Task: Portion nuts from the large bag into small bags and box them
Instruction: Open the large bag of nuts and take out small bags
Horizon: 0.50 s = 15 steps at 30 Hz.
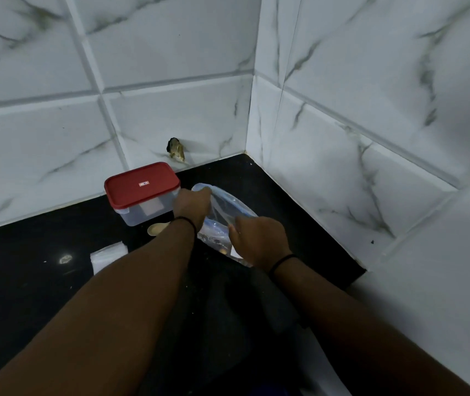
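Note:
A large clear plastic bag (222,208) with a blue zip strip stands on the black counter (28,261) in the corner. My left hand (192,205) grips its far top edge, and my right hand (259,238) grips the near edge, so the mouth is held between them. Dark nuts show faintly through the bag's lower part (213,241). A clear plastic box with a red lid (142,185) sits shut just left of the bag. A stack of small clear bags (108,254) lies on the counter beside my left forearm.
A pale wooden spoon (156,228) lies between the box and my left wrist. White marbled tile walls close the counter in at the back and right. A hole in the tile (175,150) sits above the counter behind the box.

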{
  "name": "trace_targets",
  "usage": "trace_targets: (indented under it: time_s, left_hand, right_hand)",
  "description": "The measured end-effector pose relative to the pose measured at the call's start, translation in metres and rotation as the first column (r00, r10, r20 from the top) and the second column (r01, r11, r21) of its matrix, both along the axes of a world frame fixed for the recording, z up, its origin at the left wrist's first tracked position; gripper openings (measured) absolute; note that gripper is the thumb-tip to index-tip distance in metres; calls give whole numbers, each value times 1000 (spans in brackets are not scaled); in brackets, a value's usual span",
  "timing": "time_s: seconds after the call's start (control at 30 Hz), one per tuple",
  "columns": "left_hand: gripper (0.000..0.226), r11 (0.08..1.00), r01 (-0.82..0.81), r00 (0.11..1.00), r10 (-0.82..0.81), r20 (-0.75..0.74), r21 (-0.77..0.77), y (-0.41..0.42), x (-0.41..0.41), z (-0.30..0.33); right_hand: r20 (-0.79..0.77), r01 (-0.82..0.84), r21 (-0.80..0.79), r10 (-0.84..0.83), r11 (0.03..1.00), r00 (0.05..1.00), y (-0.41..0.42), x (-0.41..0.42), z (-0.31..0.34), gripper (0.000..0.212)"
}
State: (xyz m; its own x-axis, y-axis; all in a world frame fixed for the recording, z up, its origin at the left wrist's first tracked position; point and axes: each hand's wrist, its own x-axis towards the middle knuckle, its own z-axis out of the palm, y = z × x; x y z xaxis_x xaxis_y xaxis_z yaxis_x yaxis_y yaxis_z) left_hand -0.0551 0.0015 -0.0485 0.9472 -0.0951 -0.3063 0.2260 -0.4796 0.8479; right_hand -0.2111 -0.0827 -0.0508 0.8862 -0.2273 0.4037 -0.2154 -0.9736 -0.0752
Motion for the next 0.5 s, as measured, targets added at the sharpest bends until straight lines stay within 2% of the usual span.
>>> trace_targets:
  time_s: [0.03, 0.07, 0.1, 0.13, 0.17, 0.2, 0.27, 0.3, 0.33, 0.4, 0.47, 0.5]
  left_hand:
    - [62, 985, -36, 988, 10, 153, 169, 2, -3, 4]
    - [56, 963, -74, 947, -13, 320, 258, 5, -6, 9]
    - [43, 959, -60, 884, -78, 461, 276, 6, -9, 13]
    - [27, 967, 41, 836, -171, 521, 252, 7, -11, 18]
    - [16, 948, 197, 800, -303, 518, 250, 8, -10, 23]
    - [12, 879, 368, 764, -472, 440, 303, 9, -10, 29]
    - [12, 640, 621, 646, -745, 167, 452, 7, -4, 36]
    - [15, 522, 666, 597, -802, 40, 532, 6, -2, 37]
    - [20, 413, 659, 566, -823, -52, 629, 7, -1, 38]
    - [31, 226, 526, 530, -841, -108, 820, 10, 2, 32]
    - [38, 132, 355, 488, -871, -63, 926, 15, 9, 20]
    - [41, 133, 300, 482, -876, -30, 945, 18, 11, 16]
  right_hand:
    - [8, -34, -6, 34, 999, 999, 1, 5, 7, 26]
    - [-14, -77, -18, 77, 997, 997, 1, 9, 13, 22]
    - [-63, -110, -19, 109, 994, 992, 2, 13, 17, 15]
    - [-132, -121, 0, 120, 993, 984, 3, 16, 20, 11]
    - [-239, -120, 9, 119, 993, 964, 4, 18, 22, 17]
    - [-326, -129, 12, 126, 992, 937, 4, 19, 23, 23]
    - [-457, -132, 23, 127, 991, 880, 4, 17, 23, 26]
    - [-493, -113, 15, 106, 993, 863, 2, 17, 20, 27]
    - [-513, -76, -3, 64, 997, 856, -1, 15, 17, 28]
    - [-536, 12, -54, -39, 998, 843, -9, 11, 11, 30]
    - [-532, 57, -103, -104, 993, 840, -16, 8, 10, 32]
    - [-520, 64, -123, -119, 990, 846, -18, 7, 11, 33]
